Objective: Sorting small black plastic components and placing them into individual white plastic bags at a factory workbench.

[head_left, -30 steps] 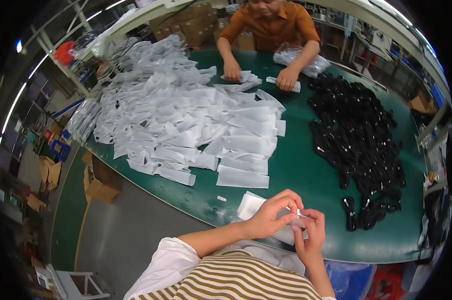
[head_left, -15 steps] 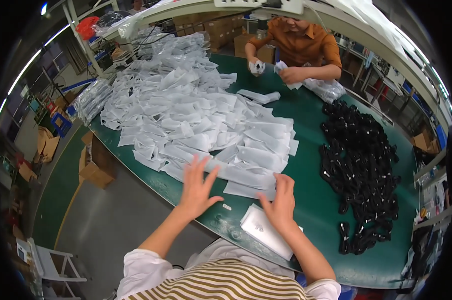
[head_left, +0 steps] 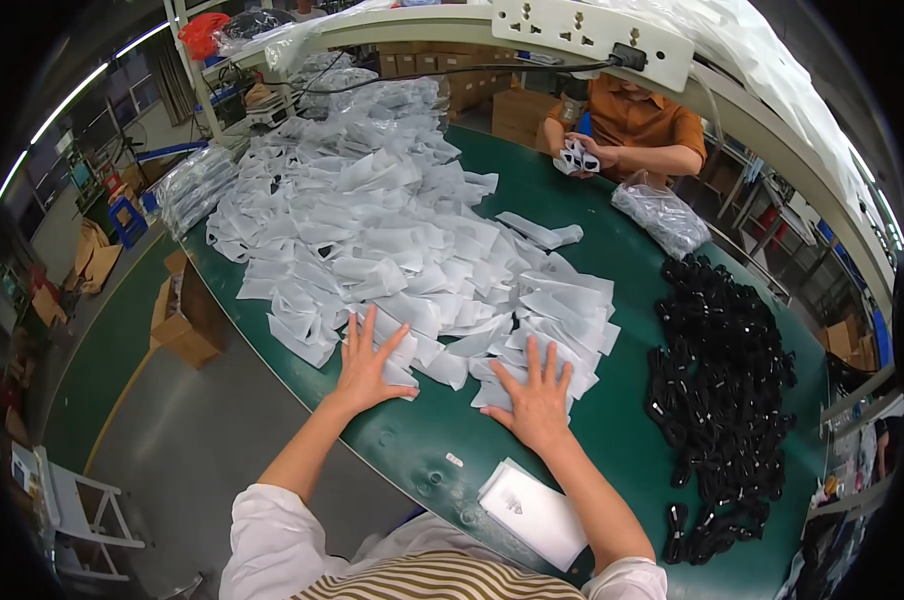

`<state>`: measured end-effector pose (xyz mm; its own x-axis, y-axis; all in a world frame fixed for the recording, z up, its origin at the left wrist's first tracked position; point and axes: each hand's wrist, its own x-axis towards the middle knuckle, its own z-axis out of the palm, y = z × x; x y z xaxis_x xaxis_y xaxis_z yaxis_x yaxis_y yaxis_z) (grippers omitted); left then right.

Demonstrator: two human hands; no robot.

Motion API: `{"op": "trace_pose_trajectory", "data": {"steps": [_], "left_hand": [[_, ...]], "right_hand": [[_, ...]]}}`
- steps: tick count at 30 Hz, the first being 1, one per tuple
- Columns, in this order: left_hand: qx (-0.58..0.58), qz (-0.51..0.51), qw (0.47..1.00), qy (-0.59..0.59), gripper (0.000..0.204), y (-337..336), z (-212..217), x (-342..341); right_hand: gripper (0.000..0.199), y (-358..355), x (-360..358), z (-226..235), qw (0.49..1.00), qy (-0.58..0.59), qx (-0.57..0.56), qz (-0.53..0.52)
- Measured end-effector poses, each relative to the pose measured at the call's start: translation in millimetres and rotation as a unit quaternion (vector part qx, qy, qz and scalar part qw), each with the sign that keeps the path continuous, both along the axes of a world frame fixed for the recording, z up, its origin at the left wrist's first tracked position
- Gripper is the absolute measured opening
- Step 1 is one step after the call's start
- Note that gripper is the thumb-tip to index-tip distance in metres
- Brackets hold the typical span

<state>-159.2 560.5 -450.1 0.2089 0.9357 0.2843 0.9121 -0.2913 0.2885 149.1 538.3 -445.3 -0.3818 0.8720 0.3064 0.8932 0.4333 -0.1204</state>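
Your forearms are bare from the elbow down, with short white sleeves ending above them. Your left hand [head_left: 365,362] and right hand [head_left: 538,398] wear no gloves, rings or watch. Below the sleeves, your top shows brown-and-cream horizontal stripes across the chest.

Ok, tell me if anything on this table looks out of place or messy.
The white bags lie in a loose, sprawling heap, some curled; both hands, left hand and right hand, press flat on its near edge. One small white scrap lies alone on the green table.
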Motion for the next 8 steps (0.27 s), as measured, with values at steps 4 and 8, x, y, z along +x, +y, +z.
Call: {"op": "trace_pose_trajectory", "data": {"steps": [4, 8], "left_hand": [[-0.002, -0.019, 1.0, -0.019, 0.11, 17, -2, 13], [-0.012, -0.038, 0.999, -0.011, 0.105, 31, -1, 28]], "right_hand": [[0.078, 22, 22, -4, 0.999, -0.006, 0.012, -0.038], [0.076, 44, 38, -7, 0.999, -0.011, 0.022, -0.041]]}}
